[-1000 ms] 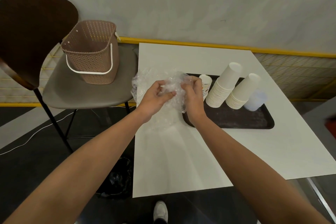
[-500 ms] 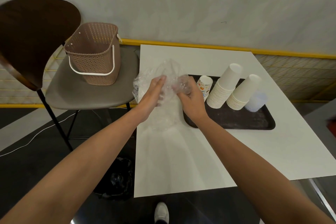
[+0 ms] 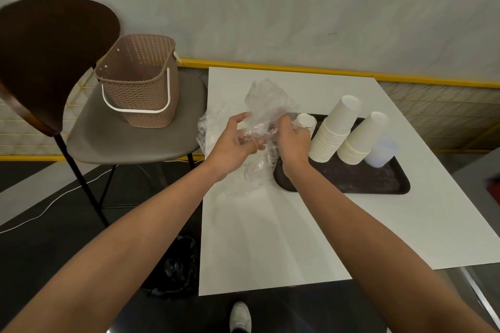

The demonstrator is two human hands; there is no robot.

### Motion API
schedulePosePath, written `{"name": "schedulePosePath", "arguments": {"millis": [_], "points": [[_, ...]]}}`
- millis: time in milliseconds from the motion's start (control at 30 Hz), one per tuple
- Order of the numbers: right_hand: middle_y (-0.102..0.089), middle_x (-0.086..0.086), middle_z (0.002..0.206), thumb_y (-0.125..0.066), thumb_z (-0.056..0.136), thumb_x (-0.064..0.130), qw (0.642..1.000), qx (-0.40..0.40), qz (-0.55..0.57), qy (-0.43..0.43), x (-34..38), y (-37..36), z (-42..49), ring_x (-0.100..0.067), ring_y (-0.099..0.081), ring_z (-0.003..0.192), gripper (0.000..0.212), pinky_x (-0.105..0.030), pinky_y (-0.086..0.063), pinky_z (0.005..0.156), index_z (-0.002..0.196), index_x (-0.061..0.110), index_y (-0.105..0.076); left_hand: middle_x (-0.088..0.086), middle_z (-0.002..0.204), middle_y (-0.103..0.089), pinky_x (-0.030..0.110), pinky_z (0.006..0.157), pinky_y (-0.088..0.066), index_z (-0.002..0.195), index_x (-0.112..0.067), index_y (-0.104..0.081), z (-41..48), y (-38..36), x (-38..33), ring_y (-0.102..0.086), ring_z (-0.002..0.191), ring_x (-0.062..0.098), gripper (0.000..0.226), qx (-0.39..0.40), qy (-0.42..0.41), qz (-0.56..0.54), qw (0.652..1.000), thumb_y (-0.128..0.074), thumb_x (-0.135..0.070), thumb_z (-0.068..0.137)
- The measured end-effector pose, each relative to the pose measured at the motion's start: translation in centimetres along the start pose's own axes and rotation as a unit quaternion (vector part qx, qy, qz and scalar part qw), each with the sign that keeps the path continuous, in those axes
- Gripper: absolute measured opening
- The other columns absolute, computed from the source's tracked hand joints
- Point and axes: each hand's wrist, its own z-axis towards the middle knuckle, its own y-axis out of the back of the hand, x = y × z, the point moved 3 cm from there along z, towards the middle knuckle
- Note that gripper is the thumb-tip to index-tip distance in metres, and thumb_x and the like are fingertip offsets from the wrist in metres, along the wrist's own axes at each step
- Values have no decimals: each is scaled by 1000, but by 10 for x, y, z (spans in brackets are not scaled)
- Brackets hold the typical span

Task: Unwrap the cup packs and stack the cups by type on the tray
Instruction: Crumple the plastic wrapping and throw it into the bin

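L hand point(image 3: 232, 142) and R hand point(image 3: 293, 138), both clutching wrap point(image 3: 266, 100), draw apart. The wrap now flares above them, looking empty. Cups point(image 3: 335, 130) right of R hand are stacked, so prob. just cleanup left.

plastic wrap point(image 3: 266, 105): bunched → flap raised | left grip point(image 3: 235, 140): turned palm-up, thumb lifted
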Motion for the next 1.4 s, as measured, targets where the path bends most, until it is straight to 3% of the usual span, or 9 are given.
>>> {"name": "schedulePosePath", "arguments": {"millis": [133,233,333,433,567,767,1067,1233,1400], "points": [[-52,3,63,-60,86,35,995,-89,31,-17,8,8,10,-13,-48,61,32,-30,-40,66,65,12,-56,10,107,-68,23,78,-54,142,-23,-23,1,4,0,-69,75,15,69,10,6,5,1000,-60,-1,89],[-48,2,100,-63,86,21,984,-118,22,128,19,11,9,-10,-51,82,22,-20,-42,73,94,15,-43,7,112,-65,23,69,-56,144,-29,-13,0,7,0,-68,67,16,77,-4,18,-25,1000,-55,5,90],[-48,-8,123,-59,85,21,900,-70,-163,398,22,10,0,-17,-44,116,24,-24,-34,97,104,9,-51,5,121,-59,26,66,-57,144,-33,-7,4,10,1,-67,63,19,84,-8,27,-45,999,-55,7,89],[-46,-8,142,-57,88,30,804,75,-319,496,14,-1,-2,-21,-28,138,39,-30,-18,111,124,14,-54,3,126,-55,25,61,-55,143,-35,-10,7,12,2,-68,63,18,85,6,30,-42,999,-58,6,87],[-32,-1,153,-48,87,53,806,147,-373,436,7,-7,5,-20,-15,146,62,-39,-3,117,141,23,-40,-2,123,-61,20,61,-52,140,-23,-31,5,13,2,-66,82,14,66,30,23,-27,999,-60,2,87],[-54,0,131,-58,74,62,883,227,-299,280,-4,-4,13,-19,-41,130,71,-34,-17,114,135,28,-47,7,116,-66,17,65,-51,119,-24,-54,4,18,2,-63,104,17,34,41,-2,-24,999,-61,-8,90],[-64,3,113,-80,70,6,934,333,-94,88,-14,-9,2,-4,-61,103,55,-21,-50,87,119,14,-58,8,122,-55,32,96,-47,89,-35,-66,8,28,7,-55,111,20,18,-80,-36,-19,996,-75,-37,73],[-67,-9,106,-72,75,-5,931,347,-76,84,-13,-28,-2,-23,-65,97,40,-39,-52,91,113,5,-63,7,106,-62,38,87,-49,97,-20,-55,-1,39,18,-60,96,22,16,-58,-4,-118,991,-66,-26,87],[-64,-7,100,-71,75,-6,941,331,-52,54,-13,-50,-17,-17,-64,87,43,-27,-56,75,114,6,-58,9,101,-66,43,87,-51,100,-15,-58,-16,63,26,-63,93,24,15,-145,11,-151,978,-64,-20,88]]}}
